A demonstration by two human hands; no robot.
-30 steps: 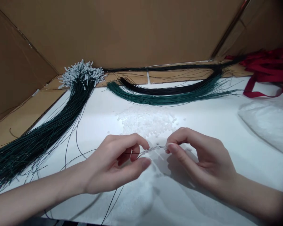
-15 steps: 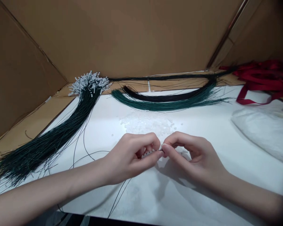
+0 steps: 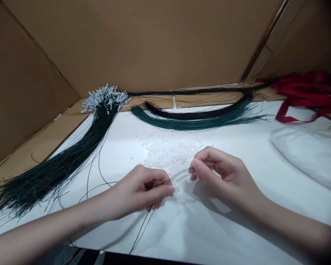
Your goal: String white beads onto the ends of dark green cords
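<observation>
My left hand (image 3: 139,193) is closed in a pinch on a thin dark green cord (image 3: 143,228) that trails down toward the table's front edge. My right hand (image 3: 223,176) pinches the other end of the same cord near its tip. Between the two hands the cord carries a short row of clear beads (image 3: 179,173). A loose pile of clear beads (image 3: 171,149) lies on the white table (image 3: 237,147) just behind the hands.
A thick bundle of green cords with white beaded ends (image 3: 99,101) fans out on the left. Curved green and black cord bundles (image 3: 195,117) lie at the back. Red ribbon (image 3: 306,92) and a clear plastic bag (image 3: 309,151) sit at right. Cardboard walls (image 3: 154,40) enclose the table.
My hands came together half a second ago and have now drawn apart, the left sliding down and left along the cord, leaving the beaded stretch showing between them.
</observation>
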